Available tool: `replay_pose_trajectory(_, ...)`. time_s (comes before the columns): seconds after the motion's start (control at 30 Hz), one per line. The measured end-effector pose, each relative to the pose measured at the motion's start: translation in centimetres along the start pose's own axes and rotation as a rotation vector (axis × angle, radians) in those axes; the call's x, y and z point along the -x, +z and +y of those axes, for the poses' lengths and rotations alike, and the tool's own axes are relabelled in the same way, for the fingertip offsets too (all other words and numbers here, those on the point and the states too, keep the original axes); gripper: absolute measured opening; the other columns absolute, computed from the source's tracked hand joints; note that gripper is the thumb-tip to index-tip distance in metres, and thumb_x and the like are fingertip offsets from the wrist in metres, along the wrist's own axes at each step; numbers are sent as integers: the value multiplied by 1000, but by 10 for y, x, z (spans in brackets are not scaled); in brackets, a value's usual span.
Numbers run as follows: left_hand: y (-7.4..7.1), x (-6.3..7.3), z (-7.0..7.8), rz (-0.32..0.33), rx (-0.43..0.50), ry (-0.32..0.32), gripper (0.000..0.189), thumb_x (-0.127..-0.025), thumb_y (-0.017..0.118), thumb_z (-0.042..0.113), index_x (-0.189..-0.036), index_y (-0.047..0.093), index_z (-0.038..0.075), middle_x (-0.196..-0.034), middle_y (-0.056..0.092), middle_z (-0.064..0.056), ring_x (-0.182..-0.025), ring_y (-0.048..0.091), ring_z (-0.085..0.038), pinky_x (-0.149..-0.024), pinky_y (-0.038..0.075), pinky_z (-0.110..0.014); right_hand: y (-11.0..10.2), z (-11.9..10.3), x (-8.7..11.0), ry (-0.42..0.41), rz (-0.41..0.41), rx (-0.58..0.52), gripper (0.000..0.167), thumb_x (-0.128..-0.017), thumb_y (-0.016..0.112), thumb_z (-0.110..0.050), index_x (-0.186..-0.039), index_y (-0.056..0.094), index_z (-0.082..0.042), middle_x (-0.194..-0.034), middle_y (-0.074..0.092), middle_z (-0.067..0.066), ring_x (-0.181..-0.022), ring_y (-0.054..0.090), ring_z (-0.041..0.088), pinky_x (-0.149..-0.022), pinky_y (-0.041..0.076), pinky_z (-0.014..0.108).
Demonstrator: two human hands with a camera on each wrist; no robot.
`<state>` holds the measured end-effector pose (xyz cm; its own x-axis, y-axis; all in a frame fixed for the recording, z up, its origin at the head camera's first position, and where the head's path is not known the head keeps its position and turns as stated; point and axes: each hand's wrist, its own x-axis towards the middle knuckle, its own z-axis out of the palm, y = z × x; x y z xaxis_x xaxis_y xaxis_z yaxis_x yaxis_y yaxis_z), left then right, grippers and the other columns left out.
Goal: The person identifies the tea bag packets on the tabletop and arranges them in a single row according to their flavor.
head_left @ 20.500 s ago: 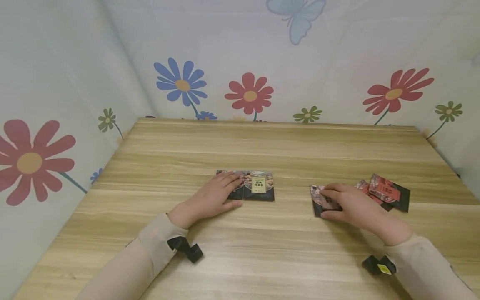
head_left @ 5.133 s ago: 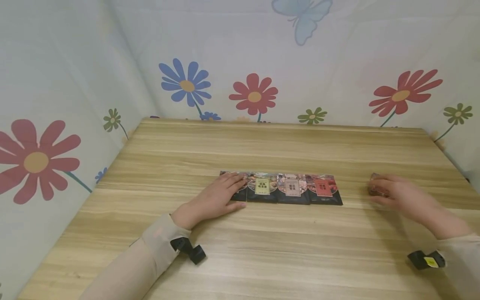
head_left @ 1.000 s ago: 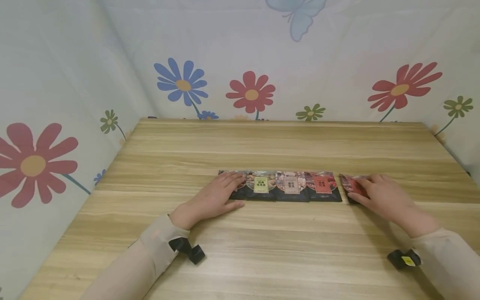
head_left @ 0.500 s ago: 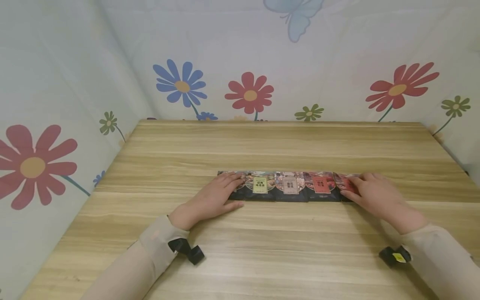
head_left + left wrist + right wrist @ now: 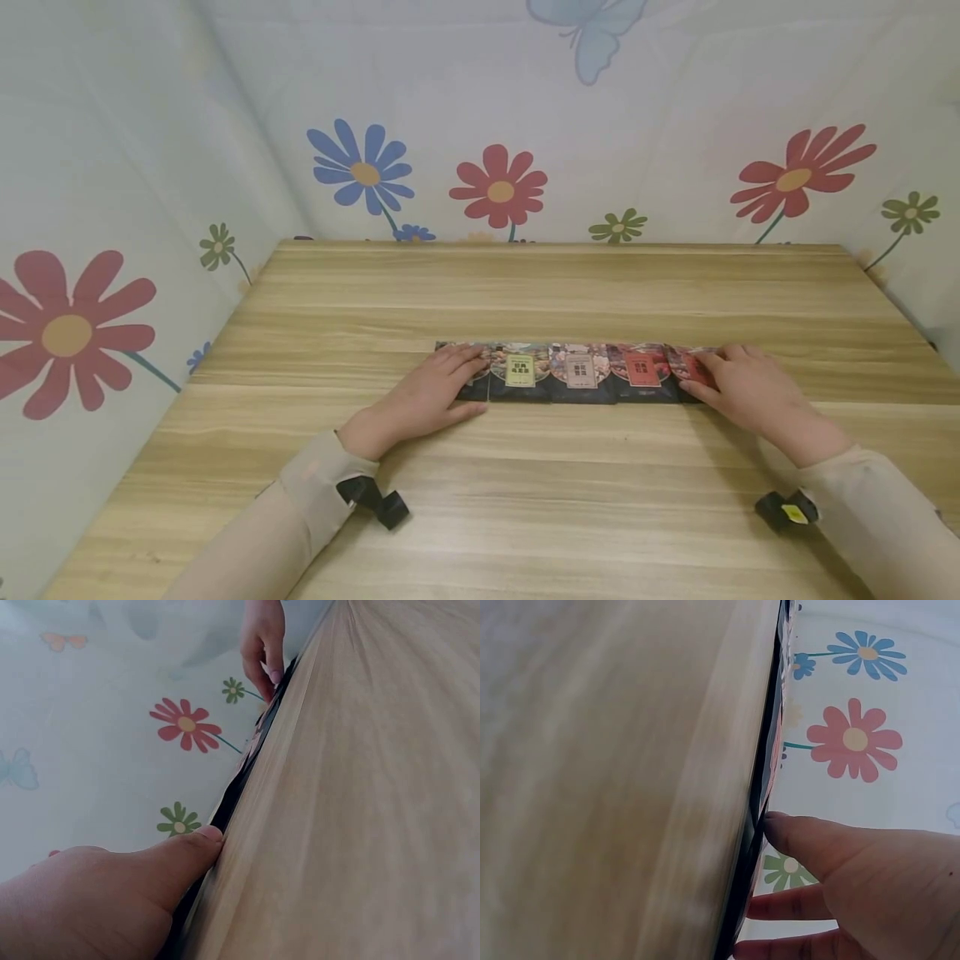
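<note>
Flat tea packets lie side by side in a row. Under my left hand (image 5: 423, 392) is the leftmost packet (image 5: 477, 390), partly hidden by the fingers. That hand rests on it with fingers extended, its thumb (image 5: 202, 840) by the near edge in the left wrist view. To the right come a packet with a yellow-green label (image 5: 521, 372), one with a pinkish-beige label (image 5: 581, 372) and one with a red label (image 5: 641, 372). My right hand (image 5: 753, 392) rests on the red rightmost packet (image 5: 681, 363), thumb and fingers touching it, covering its right part.
A wood-grain table (image 5: 525, 500) carries the row across its middle. Behind and to the left hangs a pale curtain (image 5: 420, 67) printed with flowers and a butterfly. Small black cameras (image 5: 382, 504) sit at both wrists.
Over the last second my right hand has slid the red packet left, bringing it against the row's right end. The left hand has stayed in place. Earlier, the row held fewer packets.
</note>
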<state>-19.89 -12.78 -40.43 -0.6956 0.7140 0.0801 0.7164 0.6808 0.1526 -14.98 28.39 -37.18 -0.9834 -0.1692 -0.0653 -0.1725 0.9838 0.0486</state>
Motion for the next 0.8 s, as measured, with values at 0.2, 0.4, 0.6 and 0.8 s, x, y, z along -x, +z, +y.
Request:
replay_pose_trajectory(0.2, 0, 0, -1, 12, -1, -6, 65, -94, 56, 48, -142, 46, 7, -151, 39, -16, -142, 34, -33, -121, 24, -46, 0, 0, 0, 0, 2, 2, 65, -91, 62, -43, -129, 54, 10, -116, 55, 36, -107, 52, 50, -94, 44, 65)
replay_pose_trajectory(0.4, 0, -1, 0, 32, -7, 1, 65, -94, 57, 45, -144, 43, 6, -148, 43, -17, -140, 37, -34, -120, 26, -48, 0, 1, 0, -3, 2, 0, 65, -91, 61, -42, -129, 53, 9, -119, 54, 37, -109, 51, 51, -94, 44, 65)
replay_pose_trajectory(0.6, 0, 0, 0, 65, -9, 15, 65, -93, 59, 43, -143, 44, 4, -146, 45, -18, -138, 39, -35, -118, 29, -49, -1, 2, 0, 0, 4, -25, 64, -92, 60, -42, -130, 52, 10, -123, 53, 38, -113, 49, 53, -97, 41, 66)
replay_pose_trajectory(0.8, 1, 0, -1, 80, -9, 27, 63, -92, 61, 42, -142, 46, 5, -146, 45, -18, -138, 40, -35, -118, 30, -50, -2, 1, 1, -12, 23, -64, 62, -92, 60, -41, -131, 52, 7, -125, 52, 37, -115, 48, 53, -99, 40, 67)
